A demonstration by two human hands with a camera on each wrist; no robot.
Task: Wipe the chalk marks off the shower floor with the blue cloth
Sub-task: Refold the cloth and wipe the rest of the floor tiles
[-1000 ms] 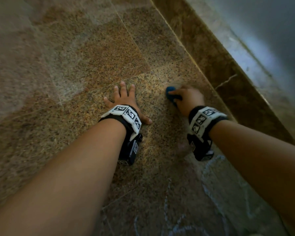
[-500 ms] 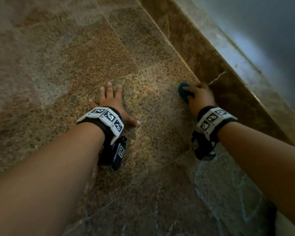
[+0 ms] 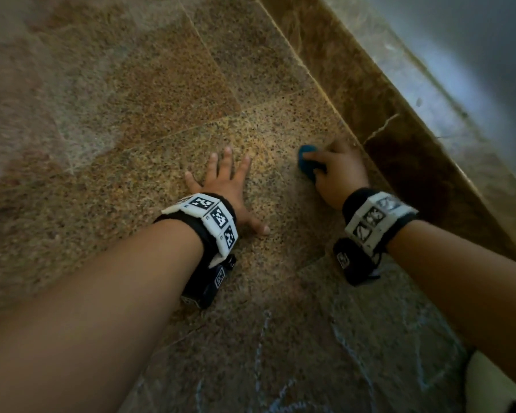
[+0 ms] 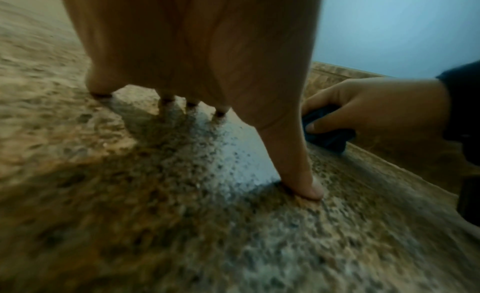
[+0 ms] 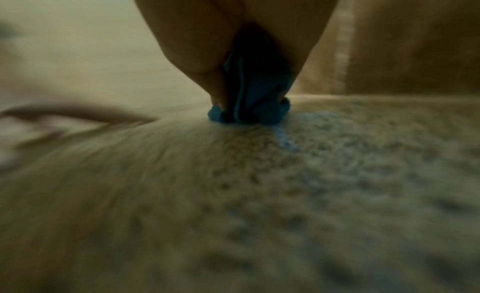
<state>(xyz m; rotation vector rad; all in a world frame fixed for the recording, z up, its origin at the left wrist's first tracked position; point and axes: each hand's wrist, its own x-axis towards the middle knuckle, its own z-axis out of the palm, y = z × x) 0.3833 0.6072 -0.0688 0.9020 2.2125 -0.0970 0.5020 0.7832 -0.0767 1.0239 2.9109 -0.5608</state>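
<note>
Right hand [image 3: 338, 174] grips a bunched blue cloth [image 3: 306, 163], fingers and thumb curled round it, pressing it onto the speckled brown stone shower floor [image 3: 167, 120] just beside the brown marble kerb [image 3: 399, 138]. Left hand [image 3: 227, 186] lies spread, fingers straight, fingertips and thumb touching the floor, holding nothing. Pale chalk marks [image 3: 349, 353] are visible on the darker tiles nearer the person.

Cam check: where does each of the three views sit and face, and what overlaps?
Head: above, facing down at shower floor; both forearms, left hand, right hand.
Left wrist: low, along the left hand's spread fingers.
Right wrist: low, along the hand gripping the blue cloth.
Shared: the cloth shows in all three.
</note>
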